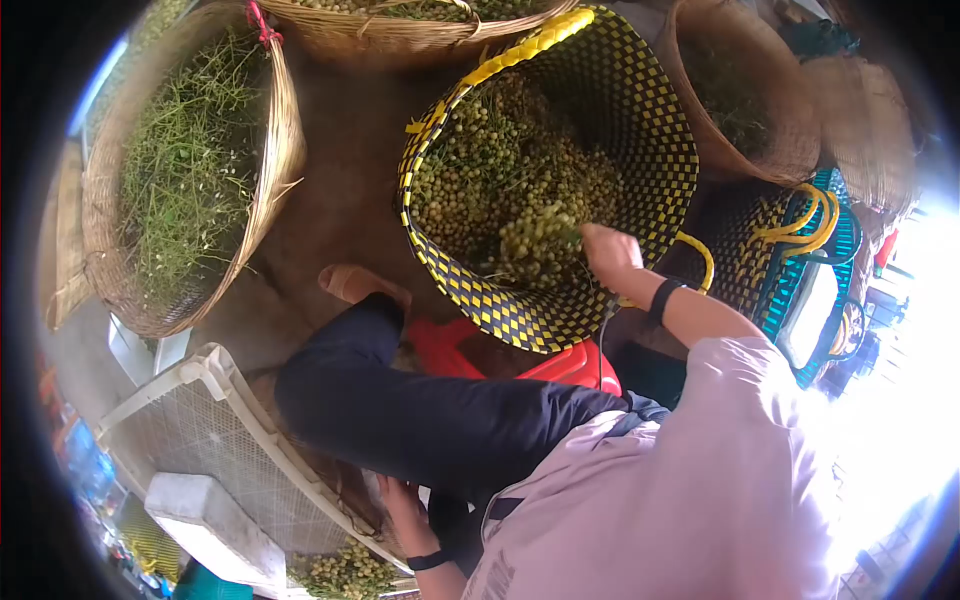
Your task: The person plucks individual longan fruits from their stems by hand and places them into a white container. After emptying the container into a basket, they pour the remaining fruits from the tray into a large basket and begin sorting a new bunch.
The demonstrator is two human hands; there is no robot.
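Observation:
My right hand [608, 252], a black band on its wrist, reaches into a black-and-yellow woven basket [655, 150] and grips a bunch of small green-yellow fruits [540, 240] by the stems. The basket is full of the same fruits on twigs. My left hand [405, 510], also wearing a black wristband, lies low beside my dark trouser leg, at the edge of a white mesh tray [215, 420]. Whether it holds anything is hidden. A small heap of fruits [345, 572] lies on the tray just below that hand.
I sit on a red plastic stool [450, 350]. A wicker basket of green stems [190, 170] stands at the left, with other wicker baskets [740, 100] at the top and right. A teal-and-yellow woven bag [800, 260] is at the right.

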